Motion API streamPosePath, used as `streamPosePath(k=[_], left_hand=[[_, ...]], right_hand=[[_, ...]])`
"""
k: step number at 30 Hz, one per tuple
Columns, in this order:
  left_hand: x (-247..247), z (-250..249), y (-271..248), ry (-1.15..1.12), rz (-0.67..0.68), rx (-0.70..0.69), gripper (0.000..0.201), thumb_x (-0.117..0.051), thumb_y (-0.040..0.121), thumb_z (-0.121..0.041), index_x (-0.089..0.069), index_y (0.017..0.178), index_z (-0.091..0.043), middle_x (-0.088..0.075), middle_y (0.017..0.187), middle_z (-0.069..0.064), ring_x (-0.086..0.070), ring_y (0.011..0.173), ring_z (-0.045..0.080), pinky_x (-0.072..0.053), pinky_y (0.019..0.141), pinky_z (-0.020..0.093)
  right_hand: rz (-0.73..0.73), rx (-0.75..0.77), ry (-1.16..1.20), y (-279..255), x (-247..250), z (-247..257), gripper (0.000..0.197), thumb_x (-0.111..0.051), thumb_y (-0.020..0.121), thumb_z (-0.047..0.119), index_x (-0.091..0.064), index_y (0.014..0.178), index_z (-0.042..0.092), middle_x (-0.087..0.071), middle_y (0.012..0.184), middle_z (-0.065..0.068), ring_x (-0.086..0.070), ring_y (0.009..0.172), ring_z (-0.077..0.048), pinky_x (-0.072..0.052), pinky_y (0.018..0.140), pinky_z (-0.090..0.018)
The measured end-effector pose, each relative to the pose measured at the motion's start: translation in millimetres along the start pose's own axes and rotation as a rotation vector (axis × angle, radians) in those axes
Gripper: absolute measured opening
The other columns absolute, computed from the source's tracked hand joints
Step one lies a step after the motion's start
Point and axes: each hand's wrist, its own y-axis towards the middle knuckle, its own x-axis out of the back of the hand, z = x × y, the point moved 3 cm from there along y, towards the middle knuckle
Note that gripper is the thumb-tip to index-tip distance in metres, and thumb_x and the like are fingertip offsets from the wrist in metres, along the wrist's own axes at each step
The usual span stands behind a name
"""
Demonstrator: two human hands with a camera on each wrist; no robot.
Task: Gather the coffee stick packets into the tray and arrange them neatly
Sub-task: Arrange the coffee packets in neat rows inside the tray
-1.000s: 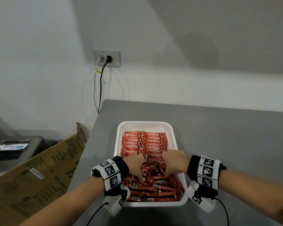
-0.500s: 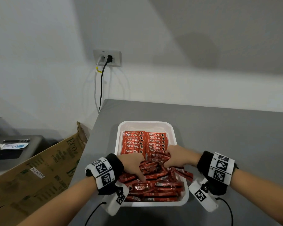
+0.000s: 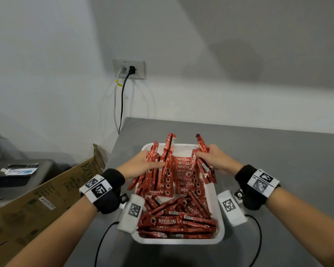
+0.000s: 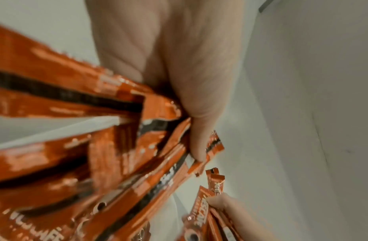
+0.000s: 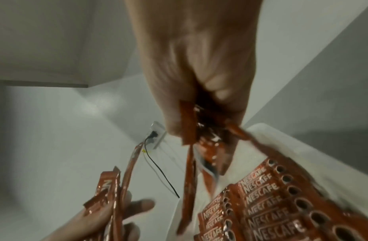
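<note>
A white tray (image 3: pixel 220 224) sits on the grey table, full of red Nescafe stick packets. Neat rows (image 3: pixel 185 176) lie in its far half and a loose heap (image 3: pixel 179 218) in its near half. My left hand (image 3: pixel 141 164) grips a bunch of packets (image 3: pixel 160 166) raised over the tray's left side; the left wrist view shows the fingers (image 4: pixel 197 138) curled round that bunch (image 4: pixel 121 146). My right hand (image 3: pixel 214 158) holds another bunch (image 3: pixel 202 160) above the right side, pinched between thumb and fingers (image 5: pixel 224 101) in the right wrist view.
The grey table (image 3: pixel 278 160) stretches right of the tray. A cardboard box (image 3: pixel 37 205) leans at the table's left edge. A wall socket (image 3: pixel 129 69) with two cables is behind. Wrist camera cables (image 3: pixel 258 237) trail on the table near the tray.
Both hands have risen out of the loose heap, each lifting a bunch of packets, and moved toward the far half of the tray and apart to its sides.
</note>
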Motion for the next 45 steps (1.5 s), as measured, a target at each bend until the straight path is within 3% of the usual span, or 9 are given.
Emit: streamPosePath(k=[7,11,16,20,25,29,37,41,45], left_hand=[[-9,-3,9,-0.183,-0.164,-0.049,0.017,-0.051,0.092,-0.003,-0.056,0.106,-0.010,-0.068,0.097,0.006,-0.068,0.077,0.007,-0.052,0.072,0.018],[-10,-1,8,-0.101,-0.122,-0.047,0.016,-0.048,0.093,-0.004,-0.058,0.105,-0.008,-0.068,0.100,0.006,-0.068,0.085,0.013,-0.053,0.074,0.017],[-14,2,4,-0.070,-0.097,0.001,0.014,-0.048,0.094,-0.009,-0.058,0.097,-0.017,-0.068,0.101,0.005,-0.067,0.092,0.022,-0.054,0.085,0.029],[-9,2,6,-0.021,-0.188,0.008,0.015,-0.045,0.093,-0.009,-0.052,0.079,-0.007,-0.057,0.083,0.016,-0.058,0.080,0.029,-0.047,0.094,0.050],[-12,-1,6,-0.029,-0.195,-0.004,0.008,-0.051,0.094,-0.013,-0.058,0.098,-0.012,-0.068,0.097,0.015,-0.067,0.087,0.026,-0.053,0.086,0.035],[-9,7,8,0.027,-0.243,0.053,0.005,-0.058,0.088,-0.012,-0.061,0.091,-0.009,-0.070,0.096,0.016,-0.068,0.088,0.029,-0.052,0.089,0.045],[-1,14,9,0.064,-0.309,0.120,0.012,-0.061,0.084,-0.012,-0.057,0.073,-0.015,-0.069,0.090,0.018,-0.067,0.088,0.031,-0.050,0.091,0.047],[1,17,9,0.047,-0.323,0.122,0.009,-0.060,0.084,-0.011,-0.059,0.075,-0.014,-0.068,0.096,0.020,-0.066,0.090,0.033,-0.051,0.091,0.048],[-1,15,9,0.039,-0.307,0.115,0.004,-0.059,0.086,-0.010,-0.060,0.083,-0.009,-0.068,0.098,0.021,-0.067,0.088,0.030,-0.053,0.088,0.041]], right_hand=[[-0.190,0.081,0.139,8,-26,-13,0.028,-0.048,0.091,0.000,-0.040,0.068,0.013,-0.043,0.070,-0.014,-0.046,0.071,-0.027,-0.044,0.069,-0.038],[-0.170,-0.022,0.258,5,-25,-28,0.028,-0.041,0.094,-0.003,-0.040,0.070,0.012,-0.045,0.062,-0.006,-0.047,0.049,-0.013,-0.042,0.048,-0.021],[-0.110,-0.164,0.479,-2,-21,-28,0.029,-0.038,0.095,0.006,-0.037,0.067,0.012,-0.038,0.044,0.003,-0.031,0.032,-0.007,-0.030,0.034,-0.017],[0.078,-0.090,-0.097,-8,-23,-20,0.021,-0.060,0.090,0.017,-0.054,0.072,0.009,-0.040,0.051,0.006,-0.034,0.033,-0.003,-0.032,0.036,-0.015],[0.198,0.133,-0.698,-11,-58,-25,0.026,-0.073,0.079,0.032,-0.068,0.095,0.012,-0.067,0.083,0.005,-0.061,0.065,-0.004,-0.049,0.062,-0.020],[0.283,0.061,-0.937,-12,-76,-36,0.032,-0.071,0.081,0.033,-0.064,0.097,0.006,-0.070,0.091,-0.005,-0.061,0.069,-0.014,-0.048,0.058,-0.020],[0.167,0.100,-0.796,4,-54,-19,0.015,-0.068,0.083,0.020,-0.067,0.087,0.005,-0.061,0.074,0.004,-0.052,0.057,-0.003,-0.040,0.052,-0.014],[-0.084,0.157,-0.931,38,-31,0,0.018,-0.068,0.082,0.027,-0.066,0.083,0.009,-0.063,0.077,0.000,-0.059,0.069,-0.014,-0.044,0.059,-0.022],[-0.098,0.120,-1.006,66,-38,-5,0.015,-0.065,0.083,0.023,-0.056,0.075,0.013,-0.056,0.074,0.002,-0.058,0.075,-0.019,-0.045,0.060,-0.025]])
